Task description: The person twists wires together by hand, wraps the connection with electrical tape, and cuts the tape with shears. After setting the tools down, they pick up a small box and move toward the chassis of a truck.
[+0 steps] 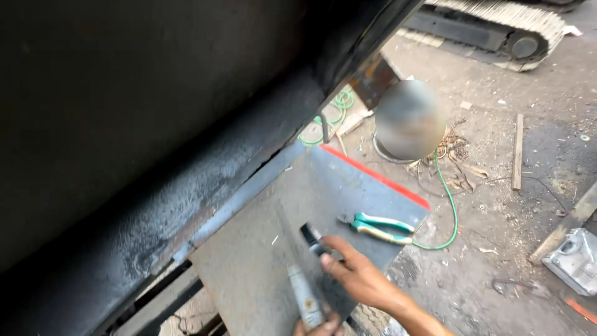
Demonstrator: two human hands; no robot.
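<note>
My right hand reaches in from the lower right over a grey steel plate with a red-painted far edge. Its fingertips touch a short black piece lying on the plate. That piece lines up with a pale grey cylinder, and I cannot tell whether the two are one tool. Only the fingertips of my left hand show at the bottom edge, wrapped around the cylinder's lower end. Pliers with green handles lie on the plate just beyond my right hand.
A big black metal body with a rough welded seam fills the left. A green hose curls over the dirt floor. A tracked undercarriage is top right; wood strips, a grey metal casing and a blurred round patch lie beyond.
</note>
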